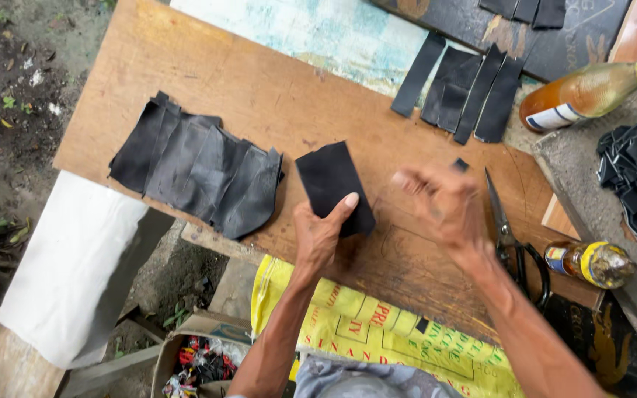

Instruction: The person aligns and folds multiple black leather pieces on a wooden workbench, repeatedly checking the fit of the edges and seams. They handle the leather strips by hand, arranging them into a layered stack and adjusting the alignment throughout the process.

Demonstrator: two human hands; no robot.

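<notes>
Two hands over a plywood board point(259, 96) that's serving as a workbench. Left hand point(317, 234) has a black rectangular piece of rubbery sheet point(331, 184) pinched at its lower edge, thumb on top and the other fingers underneath, so the piece sits roughly dead centre of the board, tilted a bit. Right hand point(444, 206) is just off at 3 o'clock from that piece, not touching it. It's motion-blurred, so I honestly can't tell whether the fingers are spread or curled.

Around it: a fanned stack of bigger black sheets point(199, 171) at 9 o'clock from the held piece, close by but apart. A bunch of narrow black strips point(466, 92) lies up at 1 o'clock. Scissors point(509, 243) lie at 3 o'clock just past the right hand, blades pointing away from the person. A small bottle with a yellow cap point(591, 263) lies beyond the scissors, and a bigger bottle of amber liquid point(591, 92) lies at 2 o'clock. A yellow printed sack point(377, 332) hangs off the near edge.
</notes>
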